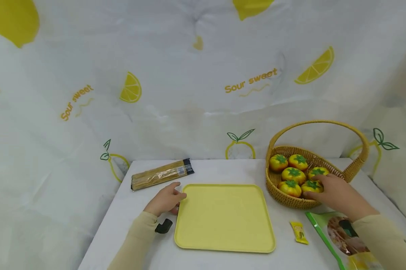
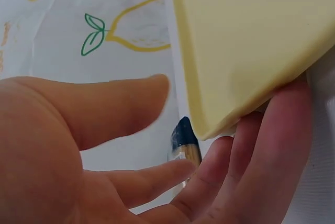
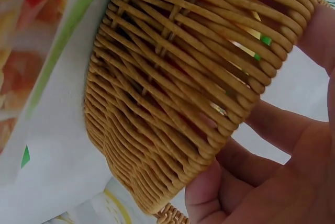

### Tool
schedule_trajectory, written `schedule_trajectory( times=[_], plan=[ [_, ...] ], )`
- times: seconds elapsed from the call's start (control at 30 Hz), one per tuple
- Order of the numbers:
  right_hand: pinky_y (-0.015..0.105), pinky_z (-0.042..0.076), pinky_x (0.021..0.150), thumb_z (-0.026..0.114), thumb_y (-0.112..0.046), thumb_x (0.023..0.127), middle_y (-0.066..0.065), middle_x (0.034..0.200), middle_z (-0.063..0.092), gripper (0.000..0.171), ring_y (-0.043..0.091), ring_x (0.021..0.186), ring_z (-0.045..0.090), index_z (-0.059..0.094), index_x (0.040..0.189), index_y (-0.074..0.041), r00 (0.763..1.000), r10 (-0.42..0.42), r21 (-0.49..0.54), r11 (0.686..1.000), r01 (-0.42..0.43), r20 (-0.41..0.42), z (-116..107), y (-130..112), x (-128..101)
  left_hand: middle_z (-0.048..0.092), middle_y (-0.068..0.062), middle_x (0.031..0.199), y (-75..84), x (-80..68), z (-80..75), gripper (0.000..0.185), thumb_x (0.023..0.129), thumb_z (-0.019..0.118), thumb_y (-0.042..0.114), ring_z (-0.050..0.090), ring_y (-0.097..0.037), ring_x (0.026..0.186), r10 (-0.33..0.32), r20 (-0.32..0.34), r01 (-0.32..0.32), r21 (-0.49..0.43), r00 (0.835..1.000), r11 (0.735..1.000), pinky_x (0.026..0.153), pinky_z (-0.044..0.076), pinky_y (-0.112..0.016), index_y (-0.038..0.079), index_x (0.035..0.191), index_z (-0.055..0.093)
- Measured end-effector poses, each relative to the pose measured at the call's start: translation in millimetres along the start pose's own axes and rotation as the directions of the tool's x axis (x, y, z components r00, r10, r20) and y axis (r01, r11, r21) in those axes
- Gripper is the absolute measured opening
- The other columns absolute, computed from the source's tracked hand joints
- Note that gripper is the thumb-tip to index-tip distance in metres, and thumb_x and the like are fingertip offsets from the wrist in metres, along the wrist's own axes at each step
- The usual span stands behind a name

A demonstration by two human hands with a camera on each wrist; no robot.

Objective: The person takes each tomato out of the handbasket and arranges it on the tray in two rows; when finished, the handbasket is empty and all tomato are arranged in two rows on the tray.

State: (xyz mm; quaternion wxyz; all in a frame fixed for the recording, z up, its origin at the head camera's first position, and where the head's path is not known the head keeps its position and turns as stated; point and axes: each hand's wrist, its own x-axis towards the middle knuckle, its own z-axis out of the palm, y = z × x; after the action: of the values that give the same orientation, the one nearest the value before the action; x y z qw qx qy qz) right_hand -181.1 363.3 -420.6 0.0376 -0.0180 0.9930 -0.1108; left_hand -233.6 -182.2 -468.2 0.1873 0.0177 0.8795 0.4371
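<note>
A person sits at a white bench draped in a cloth printed with lemons. A flat yellow tray lies in the middle, with nothing on it.

The left hand rests at the tray's nine o'clock edge, near its far corner. From the left wrist view, the fingers lie fairly straight beneath and against the tray's corner, with the thumb held apart above; the grip is loose and open, steadying rather than clasping.

At three o'clock from the tray stands a wicker basket with a tall arched handle. It holds six yellow-orange tomatoes with green tops. The right hand reaches over the basket's near rim, its fingertips touching the tomato nearest the person. The right wrist view shows mostly the basket's woven wall, with fingers curving round its rim. Whether that grip has closed on the tomato cannot be told.

Judging from this, the work looks to be at its very start: every tomato is in the basket, none is on the tray, and none is lifted.

Also on the bench: a long packet of thin sticks at eleven o'clock from the tray, a small yellow sachet at four o'clock, and a green-edged printed bag beyond it.
</note>
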Motion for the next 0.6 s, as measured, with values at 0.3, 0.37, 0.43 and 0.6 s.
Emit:
schedule_trajectory(
  times=[0.3,0.37,0.43,0.6],
  plan=[
    [0.071,0.057,0.087,0.082,-0.052,0.09,0.042,0.123,0.066,0.088,0.062,0.111,0.063,0.06,0.135,0.019,1.0,0.003,-0.002,1.0,-0.003,-0.023,6.2,-0.8,3.5,0.066,-0.013,0.121,-5.4,5.5,0.2,0.061,0.1,0.073,0.01,0.073,-0.016,0.078,-0.008,0.018,0.008,-0.022,1.0,1.0,0.067,0.068,-0.033,0.009,0.158,0.054],
    [0.071,0.057,0.087,0.083,-0.052,0.09,0.041,0.123,0.067,0.087,0.061,0.111,0.064,0.06,0.135,0.019,1.0,0.009,0.0,1.0,-0.009,-0.023,6.1,-0.6,2.6,0.065,-0.012,0.118,-6.2,6.8,-0.7,0.06,0.099,0.074,0.009,0.072,-0.016,0.076,-0.008,0.026,0.008,-0.011,1.0,1.0,0.066,0.068,-0.033,0.01,0.157,0.055],
    [0.072,0.057,0.087,0.083,-0.052,0.09,0.042,0.124,0.066,0.087,0.062,0.111,0.064,0.06,0.135,0.019,1.0,0.013,0.004,1.0,-0.013,-0.024,5.6,-0.1,1.5,0.065,-0.011,0.117,-6.5,8.2,-1.3,0.06,0.099,0.074,0.009,0.072,-0.016,0.074,-0.009,0.035,0.009,0.002,0.999,1.0,0.066,0.067,-0.033,0.011,0.156,0.056],
    [0.076,0.054,0.091,0.082,-0.051,0.091,0.045,0.13,0.062,0.087,0.065,0.116,0.06,0.058,0.139,0.018,0.999,0.021,0.019,1.0,-0.02,-0.048,-1.3,-0.3,-2.6,0.064,-0.01,0.116,-6.0,10.0,-2.1,0.061,0.099,0.074,0.01,0.071,-0.016,0.073,-0.013,0.057,0.012,0.019,0.998,1.0,0.066,0.066,-0.032,0.014,0.157,0.056]
  ],
)
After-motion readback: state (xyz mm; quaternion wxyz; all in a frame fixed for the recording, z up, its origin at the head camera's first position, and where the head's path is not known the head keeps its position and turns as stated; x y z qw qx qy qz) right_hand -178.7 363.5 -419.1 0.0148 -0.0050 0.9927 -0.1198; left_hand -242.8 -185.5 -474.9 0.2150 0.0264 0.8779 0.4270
